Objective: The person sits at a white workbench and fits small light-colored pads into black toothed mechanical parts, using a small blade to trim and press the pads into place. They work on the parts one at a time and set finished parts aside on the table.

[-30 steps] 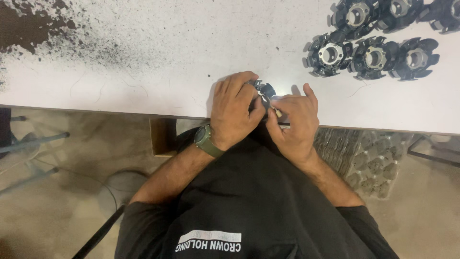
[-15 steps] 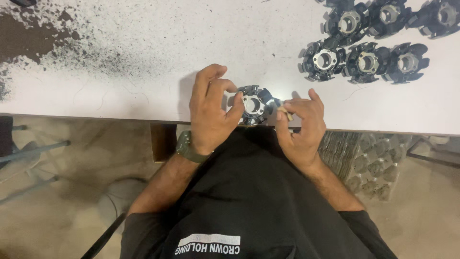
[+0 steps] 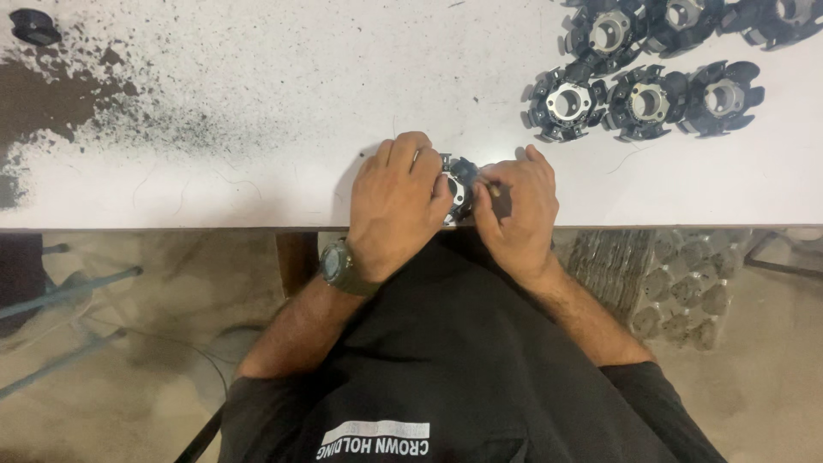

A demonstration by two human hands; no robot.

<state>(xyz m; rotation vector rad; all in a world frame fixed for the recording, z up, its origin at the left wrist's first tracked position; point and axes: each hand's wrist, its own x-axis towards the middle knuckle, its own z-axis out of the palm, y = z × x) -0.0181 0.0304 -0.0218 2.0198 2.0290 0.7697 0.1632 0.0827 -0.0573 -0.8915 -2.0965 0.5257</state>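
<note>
Head cam looking straight down, so nearest thing is the person's black shirt, then the forearms coming up out of it toward the table edge. There's an olive-green wristwatch (image 3: 337, 267) on the left wrist.

Both hands meet right at the near edge of the white tabletop (image 3: 257, 184). The left hand (image 3: 396, 206) is curled over the round black finned part with the silver metal hub (image 3: 457, 184), fingers wrapped across its top and left side, so that one's clamped on it. The right hand (image 3: 514, 210) presses in from the other side, thumb and fingertips pinching toward the hub; looks like it's got something small and dark between the fingers, but can't tell what. The part sits between the two hands, flat on the table with its hub hole facing up, a little closer to the left palm than the right.

Further out, upper right, there's a cluster of matching black finned parts with silver hubs (image 3: 643, 99) lying flat, well apart from the hands. Off to the far left, a spread of dark powdery grit (image 3: 77, 94) on the white surface and a small black cap (image 3: 34, 26) in the corner.
</note>
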